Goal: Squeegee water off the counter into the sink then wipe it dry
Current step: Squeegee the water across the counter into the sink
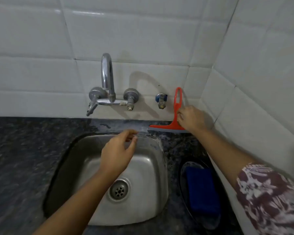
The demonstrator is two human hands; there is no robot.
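**White-tiled corner in soft light**

On my feed I see a back wall of glossy white rectangular tiles [143,39] meeting a side wall of the same white tiles [261,65] in a corner on the right. Thin grey grout lines run between the tiles. A chrome wall-mounted mixer tap with a high curved spout [109,92] projects from the back wall, and a small metal valve with a blue handle [161,99] sits just right of it. The spout throws a soft grey shadow [143,82] rightward onto the tiles. The back wall ends at a dark speckled stone counter [24,150].
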